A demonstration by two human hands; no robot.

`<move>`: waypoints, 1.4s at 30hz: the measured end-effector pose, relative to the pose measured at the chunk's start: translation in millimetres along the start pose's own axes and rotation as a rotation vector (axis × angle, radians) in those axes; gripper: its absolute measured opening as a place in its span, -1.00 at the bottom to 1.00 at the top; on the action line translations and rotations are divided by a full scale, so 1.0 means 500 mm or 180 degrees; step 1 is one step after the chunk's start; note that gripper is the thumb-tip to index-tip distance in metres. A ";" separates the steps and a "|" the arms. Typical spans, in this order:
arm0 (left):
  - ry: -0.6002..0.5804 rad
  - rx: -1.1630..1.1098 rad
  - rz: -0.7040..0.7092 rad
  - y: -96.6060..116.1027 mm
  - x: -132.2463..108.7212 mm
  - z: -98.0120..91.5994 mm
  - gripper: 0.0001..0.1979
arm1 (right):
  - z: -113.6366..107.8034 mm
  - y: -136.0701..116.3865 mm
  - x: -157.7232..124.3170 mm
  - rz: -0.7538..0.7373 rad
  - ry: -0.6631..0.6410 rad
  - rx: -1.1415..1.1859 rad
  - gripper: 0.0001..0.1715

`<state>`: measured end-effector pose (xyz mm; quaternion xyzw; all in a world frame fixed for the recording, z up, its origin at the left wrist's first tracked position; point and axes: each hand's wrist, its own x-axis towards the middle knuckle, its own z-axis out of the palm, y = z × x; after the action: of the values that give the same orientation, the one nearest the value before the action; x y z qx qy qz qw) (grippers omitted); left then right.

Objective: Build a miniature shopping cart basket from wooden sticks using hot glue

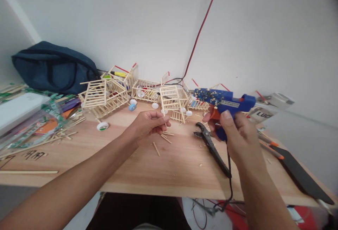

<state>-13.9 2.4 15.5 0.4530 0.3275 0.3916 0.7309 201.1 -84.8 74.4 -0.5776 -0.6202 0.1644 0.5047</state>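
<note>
The head view is showing the right hand (pixel 241 131) wrapping its fingers around the grip of a blue glue gun (pixel 232 106), which is pointing leftward above the counter (pixel 113 168). The left hand (pixel 150 124) is curling its fingers in front of a stick frame (pixel 171 94), and whether it is closing on a stick I cannot tell. Loose sticks (pixel 156 149) are lying just below it, and pliers (pixel 211 149) are resting farther right, beneath the glue gun.
</note>
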 end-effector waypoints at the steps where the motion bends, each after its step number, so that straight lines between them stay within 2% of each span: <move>1: -0.0011 -0.0010 -0.0003 -0.001 0.001 -0.001 -0.67 | -0.001 -0.003 0.003 0.0003 0.0000 0.0223 -0.57; 4: -0.0034 -0.0022 -0.0016 -0.003 0.001 -0.002 -0.68 | -0.005 -0.011 0.010 -0.0019 -0.0001 0.0809 -0.64; 8: -0.0035 -0.0050 -0.0028 0.002 -0.001 0.000 -0.69 | -0.014 -0.014 0.013 -0.0228 0.0265 0.0743 -0.66; 11: -0.0030 -0.0073 -0.0038 0.005 0.000 0.000 -0.70 | -0.033 -0.003 0.009 -0.0485 0.0620 0.0156 -0.64; 14: -0.0024 -0.0085 -0.0032 0.005 0.002 -0.002 -0.70 | -0.074 0.024 0.002 -0.0620 0.0860 -0.1061 -0.58; 17: -0.0037 -0.0067 -0.0010 0.005 0.003 -0.005 -0.70 | -0.134 0.076 -0.012 -0.0522 0.0757 -0.2334 -0.45; 21: -0.0058 -0.0078 -0.0017 0.007 0.002 -0.005 -0.72 | -0.221 0.185 -0.052 -0.0651 0.0405 -0.3079 -0.41; 24: -0.0096 -0.0076 -0.0017 0.009 0.003 -0.007 -0.74 | -0.280 0.273 -0.096 -0.0525 0.0166 -0.3211 -0.44; 26: -0.0122 -0.0063 -0.0036 0.010 0.004 -0.009 -0.73 | -0.310 0.322 -0.123 -0.0240 0.0255 -0.3225 -0.45; 31: -0.0117 0.0005 -0.0061 0.012 0.007 -0.010 -0.70 | -0.343 0.389 -0.162 0.0721 0.0229 -0.2857 -0.37; 34: -0.0088 0.0026 -0.0069 0.014 0.006 -0.008 -0.70 | -0.347 0.410 -0.173 0.1000 0.0188 -0.2671 -0.37; 38: -0.0169 0.0020 -0.0072 0.015 0.003 -0.005 -0.69 | -0.358 0.419 -0.176 0.1058 -0.0006 -0.2494 -0.38; 40: -0.0200 0.0016 -0.0069 0.016 0.002 -0.003 -0.70 | -0.365 0.398 -0.170 0.0900 -0.0102 -0.2495 -0.36; 42: -0.0201 0.0014 -0.0056 0.017 -0.001 -0.001 -0.71 | -0.363 0.349 -0.158 0.0605 -0.0021 -0.2611 -0.42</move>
<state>-16.8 4.6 23.0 0.4638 0.3092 0.3699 0.7433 431.6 -174.7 -18.1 -0.7848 -0.5798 -0.0484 0.2134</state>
